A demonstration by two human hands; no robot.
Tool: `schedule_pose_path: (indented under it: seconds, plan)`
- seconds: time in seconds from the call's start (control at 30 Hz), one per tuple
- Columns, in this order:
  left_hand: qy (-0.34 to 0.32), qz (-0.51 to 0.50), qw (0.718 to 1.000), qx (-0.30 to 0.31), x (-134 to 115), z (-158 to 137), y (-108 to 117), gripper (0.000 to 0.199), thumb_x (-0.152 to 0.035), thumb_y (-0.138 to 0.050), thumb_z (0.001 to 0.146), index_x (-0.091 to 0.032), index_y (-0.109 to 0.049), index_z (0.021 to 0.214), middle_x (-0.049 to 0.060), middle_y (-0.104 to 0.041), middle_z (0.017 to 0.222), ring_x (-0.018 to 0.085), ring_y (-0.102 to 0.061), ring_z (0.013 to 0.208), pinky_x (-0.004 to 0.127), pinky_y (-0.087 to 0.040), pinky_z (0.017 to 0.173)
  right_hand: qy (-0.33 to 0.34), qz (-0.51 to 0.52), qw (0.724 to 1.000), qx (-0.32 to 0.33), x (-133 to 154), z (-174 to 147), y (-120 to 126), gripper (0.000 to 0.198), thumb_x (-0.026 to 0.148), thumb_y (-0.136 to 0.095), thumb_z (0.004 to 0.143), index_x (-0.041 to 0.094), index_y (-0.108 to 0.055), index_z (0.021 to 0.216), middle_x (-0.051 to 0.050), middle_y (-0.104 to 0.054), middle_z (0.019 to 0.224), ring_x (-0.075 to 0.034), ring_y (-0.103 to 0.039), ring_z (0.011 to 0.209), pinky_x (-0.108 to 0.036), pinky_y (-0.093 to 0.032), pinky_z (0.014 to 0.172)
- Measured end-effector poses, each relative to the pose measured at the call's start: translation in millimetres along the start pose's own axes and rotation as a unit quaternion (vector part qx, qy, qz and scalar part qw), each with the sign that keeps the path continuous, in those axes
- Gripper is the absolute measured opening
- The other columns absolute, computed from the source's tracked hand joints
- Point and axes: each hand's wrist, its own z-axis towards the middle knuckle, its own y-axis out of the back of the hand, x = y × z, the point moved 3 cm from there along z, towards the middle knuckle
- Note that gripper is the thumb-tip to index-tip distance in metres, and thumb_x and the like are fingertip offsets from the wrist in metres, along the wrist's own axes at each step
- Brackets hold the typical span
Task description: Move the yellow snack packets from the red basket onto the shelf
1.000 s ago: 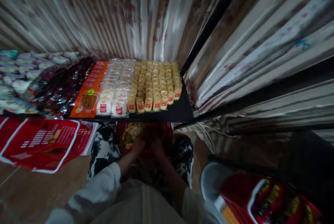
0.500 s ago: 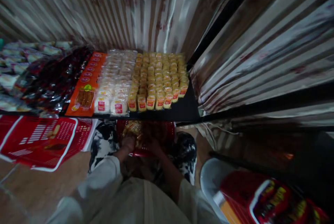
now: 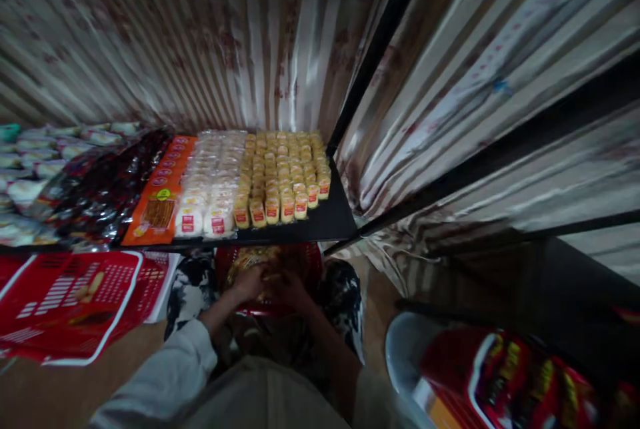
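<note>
My left hand [image 3: 251,281] and my right hand [image 3: 291,287] are close together over a red basket [image 3: 313,262] between my knees. Yellowish wrapped packets [image 3: 245,257] lie in the basket under and beside my left hand. The fingers of both hands look curled inward, almost meeting in the middle. It is dark there, and what they hold cannot be made out. Just beyond the basket, the black shelf [image 3: 320,225] carries rows of small yellow packaged cakes [image 3: 280,179] and white round packaged items [image 3: 210,182].
Left along the shelf lie an orange snack packet [image 3: 155,199], dark shiny packets [image 3: 105,195] and white wrapped packets [image 3: 37,162]. A red basket with a white handle [image 3: 75,309] is at left. At lower right are a grey tub [image 3: 400,349] and red-black packets [image 3: 525,375]. Striped curtains [image 3: 225,35] hang behind.
The view has shifted, so the shelf sits lower and further left. My hands have come closer together over the basket, the left one reaching further inward.
</note>
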Motion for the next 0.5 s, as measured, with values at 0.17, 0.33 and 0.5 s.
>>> schedule_pose_path:
  seconds: [0.17, 0.33, 0.5]
  plan:
    - [-0.018, -0.157, 0.987, -0.022, -20, -7, 14, 0.033, -0.023, -0.057, 0.076, -0.016, -0.062, 0.107, 0.003, -0.068, 0.087, 0.015, -0.061, 0.076, 0.023, -0.046, 0.070, -0.047, 0.057, 0.995, -0.069, 10, -16, 25, 0.043, 0.057, -0.064, 0.064, 0.019, -0.067, 0.083, -0.006, -0.071, 0.080, -0.022, -0.065, 0.073, -0.037, -0.053, 0.068]
    - [0.025, -0.428, 0.901, -0.064, -42, -21, 22, 0.038, -0.017, -0.058, 0.076, -0.014, -0.055, 0.114, 0.003, -0.064, 0.084, 0.010, -0.059, 0.069, 0.022, -0.047, 0.066, -0.036, 0.167, 0.984, -0.053, 34, -35, 36, 0.048, 0.057, -0.061, 0.069, 0.017, -0.065, 0.096, -0.009, -0.071, 0.093, -0.024, -0.066, 0.083, -0.036, -0.054, 0.072]
    - [0.003, -0.481, 0.874, -0.072, -60, -29, 22, 0.039, -0.023, -0.068, 0.070, -0.014, -0.057, 0.107, 0.003, -0.065, 0.083, 0.010, -0.060, 0.070, 0.022, -0.049, 0.064, 0.010, 0.160, 0.985, -0.068, 57, -45, 31, 0.042, 0.055, -0.055, 0.075, 0.021, -0.064, 0.096, -0.008, -0.071, 0.092, -0.024, -0.067, 0.084, -0.036, -0.055, 0.070]
